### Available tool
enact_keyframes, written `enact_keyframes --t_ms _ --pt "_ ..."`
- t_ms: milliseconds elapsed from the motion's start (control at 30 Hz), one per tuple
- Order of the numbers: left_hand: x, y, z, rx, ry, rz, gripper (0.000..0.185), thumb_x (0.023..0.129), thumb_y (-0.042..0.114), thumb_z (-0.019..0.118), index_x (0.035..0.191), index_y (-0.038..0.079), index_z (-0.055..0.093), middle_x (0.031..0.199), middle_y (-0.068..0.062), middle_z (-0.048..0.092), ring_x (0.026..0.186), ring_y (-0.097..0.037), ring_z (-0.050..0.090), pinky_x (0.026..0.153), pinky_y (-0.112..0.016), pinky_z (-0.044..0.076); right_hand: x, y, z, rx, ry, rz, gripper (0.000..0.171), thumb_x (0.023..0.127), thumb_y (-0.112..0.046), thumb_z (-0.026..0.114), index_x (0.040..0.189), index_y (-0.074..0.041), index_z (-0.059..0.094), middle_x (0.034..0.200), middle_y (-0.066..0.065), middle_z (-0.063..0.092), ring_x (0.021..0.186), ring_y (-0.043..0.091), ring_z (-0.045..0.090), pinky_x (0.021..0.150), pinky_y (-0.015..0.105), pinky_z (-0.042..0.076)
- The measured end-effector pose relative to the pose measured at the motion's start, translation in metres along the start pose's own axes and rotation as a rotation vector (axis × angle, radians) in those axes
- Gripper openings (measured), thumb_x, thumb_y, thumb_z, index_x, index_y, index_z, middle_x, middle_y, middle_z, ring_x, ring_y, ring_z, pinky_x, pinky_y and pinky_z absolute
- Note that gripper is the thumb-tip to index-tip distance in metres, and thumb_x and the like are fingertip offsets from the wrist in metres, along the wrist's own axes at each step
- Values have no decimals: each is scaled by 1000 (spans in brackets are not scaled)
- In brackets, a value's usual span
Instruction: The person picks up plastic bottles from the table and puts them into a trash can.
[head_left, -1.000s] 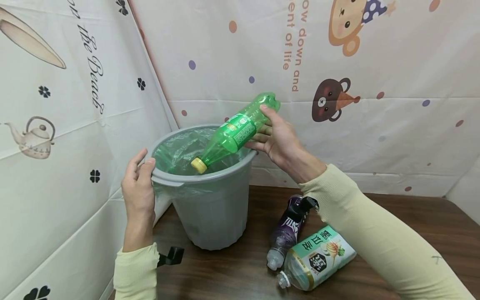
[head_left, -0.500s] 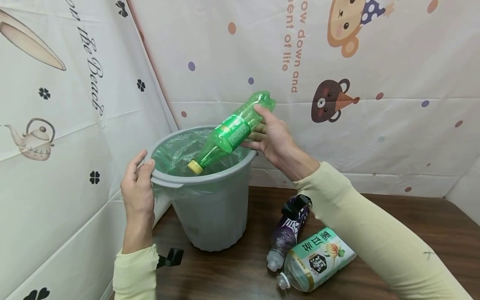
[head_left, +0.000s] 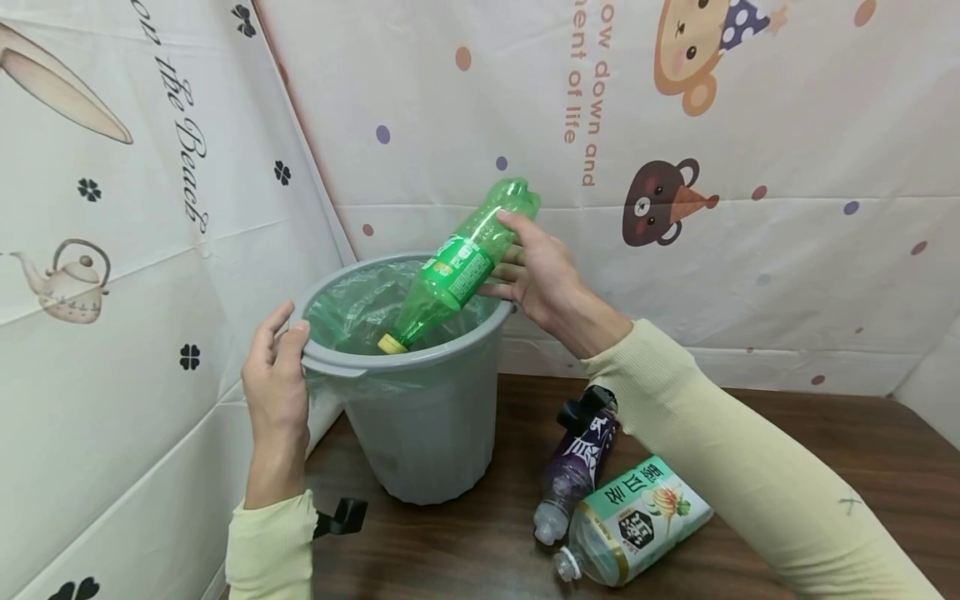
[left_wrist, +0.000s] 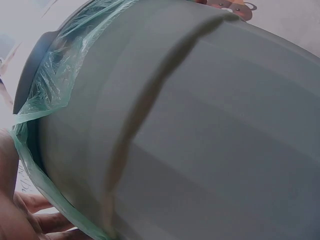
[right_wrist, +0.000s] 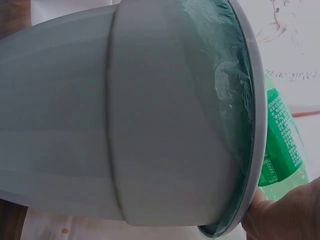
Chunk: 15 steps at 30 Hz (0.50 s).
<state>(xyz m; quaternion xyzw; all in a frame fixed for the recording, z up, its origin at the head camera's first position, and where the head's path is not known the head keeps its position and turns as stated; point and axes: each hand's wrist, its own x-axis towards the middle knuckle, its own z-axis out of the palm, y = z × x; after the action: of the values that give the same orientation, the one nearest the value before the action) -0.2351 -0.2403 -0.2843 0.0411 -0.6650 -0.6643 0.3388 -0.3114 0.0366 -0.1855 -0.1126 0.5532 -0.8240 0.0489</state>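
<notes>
Two bottles, a purple bottle [head_left: 576, 462] and a tea bottle [head_left: 633, 518], lie on the table [head_left: 825, 442] beneath your right forearm. Your right hand [head_left: 542, 279] grips the green bottle [head_left: 457, 265], tilted cap-down into the lined bin [head_left: 420, 417]; your left hand [head_left: 276, 379] clasps its rim.

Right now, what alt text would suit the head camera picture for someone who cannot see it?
A right hand holds a green plastic bottle tilted cap-down into a grey bin lined with a green bag, while the left hand grips the bin's rim. Two more bottles, purple and green-labelled, lie on the brown table.

The wooden table [head_left: 825, 450] bears a bin [head_left: 420, 433] and two bottles [head_left: 600, 500].
</notes>
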Motion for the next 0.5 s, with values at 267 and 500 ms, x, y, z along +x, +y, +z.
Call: enact_keyframes --t_ms 267,500 --pt "-1 1 0 10 3 16 48 109 36 57 155 23 56 130 -12 63 112 -21 62 95 -30 45 0 -1 2 -51 -35 1 63 110 -37 55 159 -3 33 148 27 47 131 41 59 100 53 55" --pt "-1 0 -1 8 4 19 47 109 35 57 154 23 57 126 -10 64 112 -21 61 99 -32 43 -1 -1 3 -77 -56 2 62 110 -39 55 155 0 38 146 26 49 132 40 59 102 54 53"
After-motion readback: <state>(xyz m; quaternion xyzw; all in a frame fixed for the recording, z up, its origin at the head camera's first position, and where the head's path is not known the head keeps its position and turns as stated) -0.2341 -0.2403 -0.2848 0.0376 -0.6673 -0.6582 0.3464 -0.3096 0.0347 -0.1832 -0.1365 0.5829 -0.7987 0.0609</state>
